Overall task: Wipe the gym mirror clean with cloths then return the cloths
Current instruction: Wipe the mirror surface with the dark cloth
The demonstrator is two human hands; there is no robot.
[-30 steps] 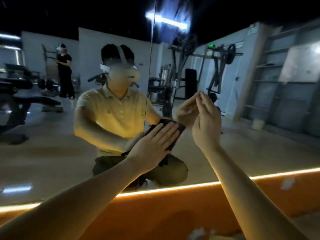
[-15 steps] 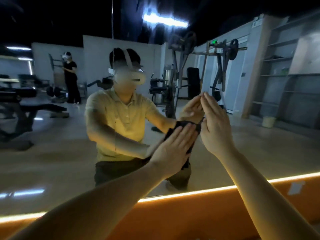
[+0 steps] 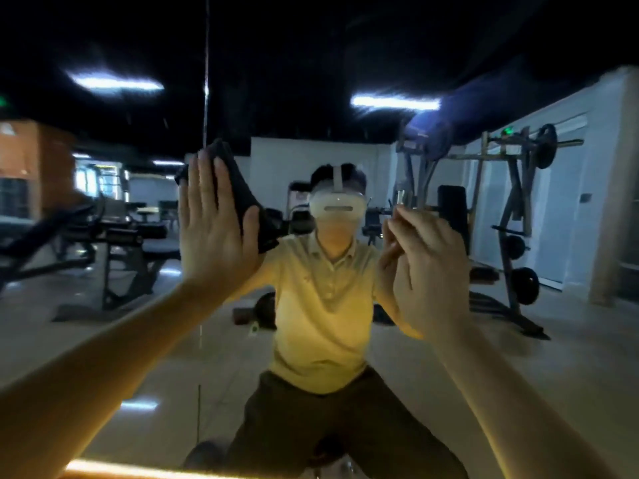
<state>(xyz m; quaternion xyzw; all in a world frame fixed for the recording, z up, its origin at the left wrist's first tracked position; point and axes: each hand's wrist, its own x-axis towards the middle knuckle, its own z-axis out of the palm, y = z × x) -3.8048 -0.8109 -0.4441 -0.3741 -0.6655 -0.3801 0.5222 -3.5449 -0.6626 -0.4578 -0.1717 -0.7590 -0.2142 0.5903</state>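
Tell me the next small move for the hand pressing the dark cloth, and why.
Probably drag the left hand down the mirror, keeping the dark cloth flat under it. The cloth sits high on the glass, pressed by straight fingers, with much glass below; the right hand shows no cloth.

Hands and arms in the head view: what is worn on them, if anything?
Nothing is worn that I can see. The left hand and right hand show no glove, watch or ring. The left forearm and right forearm have no sleeve. The mirror reflects a yellow collared shirt.
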